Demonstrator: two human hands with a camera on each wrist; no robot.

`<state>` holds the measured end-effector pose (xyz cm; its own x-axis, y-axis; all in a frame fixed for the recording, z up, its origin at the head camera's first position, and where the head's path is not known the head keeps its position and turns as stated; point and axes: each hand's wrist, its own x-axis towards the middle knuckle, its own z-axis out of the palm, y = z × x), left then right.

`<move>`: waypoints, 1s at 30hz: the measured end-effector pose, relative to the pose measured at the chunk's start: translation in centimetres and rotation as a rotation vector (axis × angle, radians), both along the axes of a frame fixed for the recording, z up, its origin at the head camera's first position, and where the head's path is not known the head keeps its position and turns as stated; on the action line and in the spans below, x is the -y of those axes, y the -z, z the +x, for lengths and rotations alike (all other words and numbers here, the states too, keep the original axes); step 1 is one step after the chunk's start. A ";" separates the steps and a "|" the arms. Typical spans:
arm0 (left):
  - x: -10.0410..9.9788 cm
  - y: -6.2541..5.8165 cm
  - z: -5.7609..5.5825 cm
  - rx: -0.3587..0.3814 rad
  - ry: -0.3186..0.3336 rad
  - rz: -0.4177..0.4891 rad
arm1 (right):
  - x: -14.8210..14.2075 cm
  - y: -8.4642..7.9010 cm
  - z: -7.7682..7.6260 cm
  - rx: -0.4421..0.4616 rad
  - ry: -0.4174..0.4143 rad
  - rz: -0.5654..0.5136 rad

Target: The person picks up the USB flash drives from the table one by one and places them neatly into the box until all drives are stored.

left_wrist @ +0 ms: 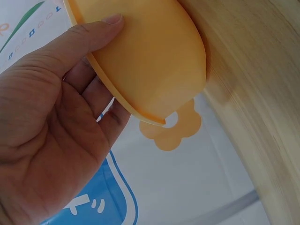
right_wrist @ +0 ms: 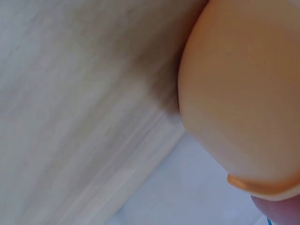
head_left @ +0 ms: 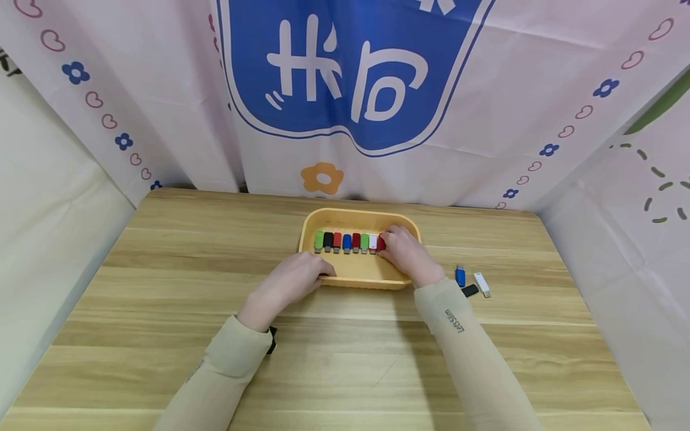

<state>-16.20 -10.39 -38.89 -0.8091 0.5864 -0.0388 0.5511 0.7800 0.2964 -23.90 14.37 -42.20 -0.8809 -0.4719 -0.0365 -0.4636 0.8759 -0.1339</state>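
Observation:
A yellow plastic tray (head_left: 372,282) sits on the table, with a row of several USB flash drives (head_left: 347,242) in green, black, red, blue and white side by side in it. At its front left, my left hand (head_left: 291,278) grips the rim; in the left wrist view the thumb presses the outer wall and the fingers go over the edge. My right hand (head_left: 408,256) reaches over the right side into the tray. Its fingers pinch a red USB flash drive (head_left: 381,243) at the row's right end, partly hidden by them. The right wrist view shows mostly the tray's outer wall (right_wrist: 239,93).
Right of the tray lie a blue USB drive (head_left: 460,276), a black one (head_left: 470,290) and a white one (head_left: 482,284). A black object (head_left: 272,340) shows partly beside the left cuff. A printed curtain (head_left: 188,120) hangs behind the wooden table (head_left: 188,251).

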 end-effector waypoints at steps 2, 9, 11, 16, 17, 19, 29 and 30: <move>0.0 0.0 0.0 0.001 -0.002 -0.001 | 0.0 0.0 0.0 -0.004 -0.002 -0.022; -0.1 -0.1 0.0 0.010 -0.013 -0.001 | -0.4 -0.1 0.0 -0.029 -0.011 -0.164; -0.2 -0.1 0.0 0.009 -0.012 -0.002 | -0.6 -0.1 0.1 -0.051 -0.024 -0.192; -0.1 -0.1 0.0 0.012 -0.012 0.002 | -0.8 -0.7 0.5 -0.086 -0.035 -0.211; -0.1 -0.1 0.0 0.010 -0.010 0.003 | -0.9 -0.8 0.6 -0.084 -0.034 -0.214; -0.1 0.0 0.0 0.008 -0.009 0.004 | -0.9 -1.2 0.9 -0.080 -0.035 -0.223; -0.2 0.0 0.0 0.009 -0.010 0.001 | -1.5 -2.3 3.0 -0.034 -0.007 -0.293; -0.2 0.0 0.0 0.008 -0.010 0.000 | -1.7 -2.5 3.3 -0.031 -0.003 -0.301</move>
<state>-16.18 -10.23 -38.87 -0.8148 0.5779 -0.0453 0.5405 0.7857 0.3010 -20.60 16.04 -39.72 -0.8778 -0.4603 0.1325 -0.4744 0.7972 -0.3733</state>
